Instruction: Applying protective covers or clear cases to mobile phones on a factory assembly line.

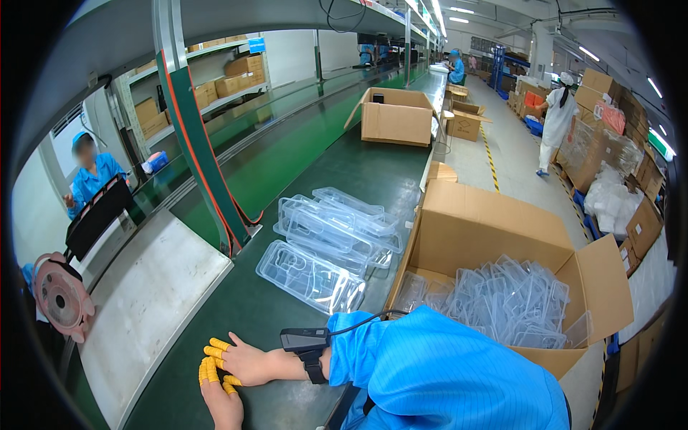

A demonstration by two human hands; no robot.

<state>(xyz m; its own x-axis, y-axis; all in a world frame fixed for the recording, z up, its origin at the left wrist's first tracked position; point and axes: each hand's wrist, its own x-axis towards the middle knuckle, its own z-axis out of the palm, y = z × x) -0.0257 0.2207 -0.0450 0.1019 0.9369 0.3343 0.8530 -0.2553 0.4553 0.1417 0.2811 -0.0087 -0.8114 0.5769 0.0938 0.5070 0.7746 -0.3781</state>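
1. Both hands lie flat on the green belt (315,165) at the near edge: left hand (222,401), right hand (247,362), touching each other.
2. Ahead of the hands: bare belt up to the nearest clear tray (308,276). Open passage.
3. Behind that tray: loose stack of trays (340,222), blocking the belt's middle.
4. Left: grey panel (150,294) and slanted green post (204,158) bound the lane; belt between post and trays is open.
5. Right: open box (502,236) full of clear trays stands just beside the belt, walling that side.
6. Far: belt free beyond the stack up to a second box (395,115).
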